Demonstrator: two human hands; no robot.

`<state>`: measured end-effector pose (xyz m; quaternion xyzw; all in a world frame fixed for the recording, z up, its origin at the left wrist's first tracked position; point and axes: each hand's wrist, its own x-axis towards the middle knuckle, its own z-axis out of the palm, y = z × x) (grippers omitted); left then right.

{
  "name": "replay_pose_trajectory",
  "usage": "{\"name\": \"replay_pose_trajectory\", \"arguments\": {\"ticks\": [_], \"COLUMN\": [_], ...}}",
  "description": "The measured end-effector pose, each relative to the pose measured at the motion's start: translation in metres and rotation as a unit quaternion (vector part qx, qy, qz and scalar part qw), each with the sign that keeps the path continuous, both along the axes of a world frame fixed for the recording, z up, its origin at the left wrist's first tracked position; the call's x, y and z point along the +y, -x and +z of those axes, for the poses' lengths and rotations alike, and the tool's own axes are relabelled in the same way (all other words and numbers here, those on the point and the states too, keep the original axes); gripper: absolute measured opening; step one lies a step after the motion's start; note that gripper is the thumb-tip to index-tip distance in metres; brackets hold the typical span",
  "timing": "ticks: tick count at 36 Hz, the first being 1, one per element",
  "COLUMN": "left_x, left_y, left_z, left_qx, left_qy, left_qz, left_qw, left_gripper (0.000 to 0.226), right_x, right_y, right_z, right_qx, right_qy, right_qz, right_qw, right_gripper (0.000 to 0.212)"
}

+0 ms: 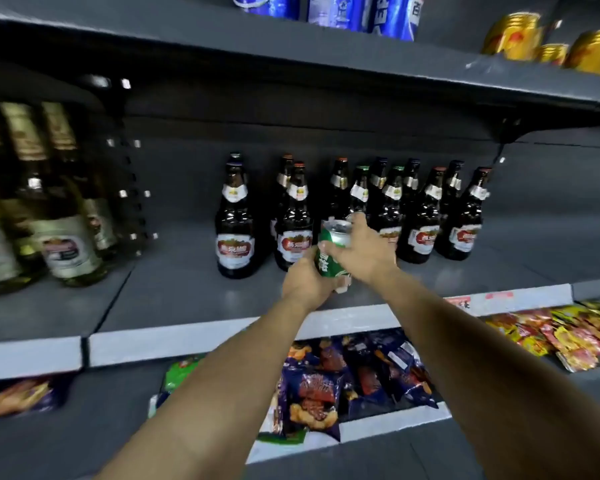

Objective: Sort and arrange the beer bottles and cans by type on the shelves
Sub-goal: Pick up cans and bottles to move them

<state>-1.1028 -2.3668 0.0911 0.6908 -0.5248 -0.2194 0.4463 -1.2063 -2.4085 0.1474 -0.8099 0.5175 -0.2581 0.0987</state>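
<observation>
Green aluminium beer can [330, 249] gripped by left hand [307, 280] below and right hand [359, 252] above, over middle grey shelf [174, 289]; brown glass bottles [295, 216] crowd 12 o'clock, a careless push may topple them

Snack bags [326, 386] below; cola cans [361, 12] above

Eleven brown bottles [235, 216], three pale bottles [66, 209], one green can [331, 247], two hands [359, 252]
</observation>
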Motion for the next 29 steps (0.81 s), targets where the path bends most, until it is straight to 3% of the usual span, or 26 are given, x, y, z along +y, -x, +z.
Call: {"name": "replay_pose_trajectory", "arguments": {"ticks": [4,13,16,29], "left_x": [0.048,0.183,0.234,0.470], "left_y": [-0.023,-0.100,-0.130,-0.280], "left_z": [0.001,-0.006,-0.009,-0.037], "left_qx": [0.040,0.027,0.006,0.011], "left_qy": [0.019,0.035,0.021,0.001], "left_qz": [0.080,0.259,0.310,0.443], "left_qw": [0.996,0.965,0.951,0.897], "left_gripper": [0.075,0.062,0.063,0.064], "right_x": [0.032,0.146,0.193,0.418], "right_y": [-0.037,-0.140,-0.177,-0.354], "right_z": [-0.001,-0.017,-0.021,-0.054], "right_qx": [-0.012,-0.060,-0.052,-0.051], "right_qy": [0.012,-0.004,-0.005,-0.024], "right_qz": [0.079,0.221,0.255,0.381], "right_qw": [0.997,0.973,0.966,0.923], "right_gripper": [0.064,0.072,0.066,0.056]}}
